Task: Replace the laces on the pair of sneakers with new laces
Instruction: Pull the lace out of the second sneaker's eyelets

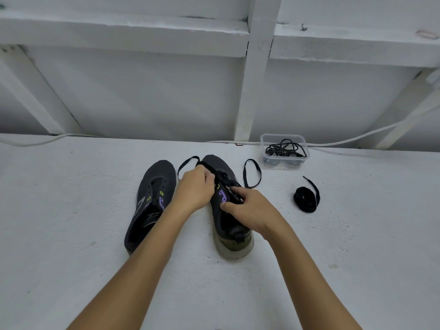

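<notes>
Two dark grey sneakers with purple and green marks stand side by side on the white surface, toes pointing away. The left sneaker (152,186) has bare eyelets and no lace. A flat black lace (252,173) runs through the right sneaker (226,225), its loops lying to both sides of the toe. My left hand (194,189) pinches the lace at the upper eyelets. My right hand (250,210) pinches the lace lower on the same shoe, its thumb at the tongue. A coiled black lace (306,202) lies to the right.
A clear plastic box (301,160) holding thin black laces stands at the back right. A white cable (357,139) runs along the back edge under a white wooden frame (252,91). The white surface (71,234) extends wide on both sides.
</notes>
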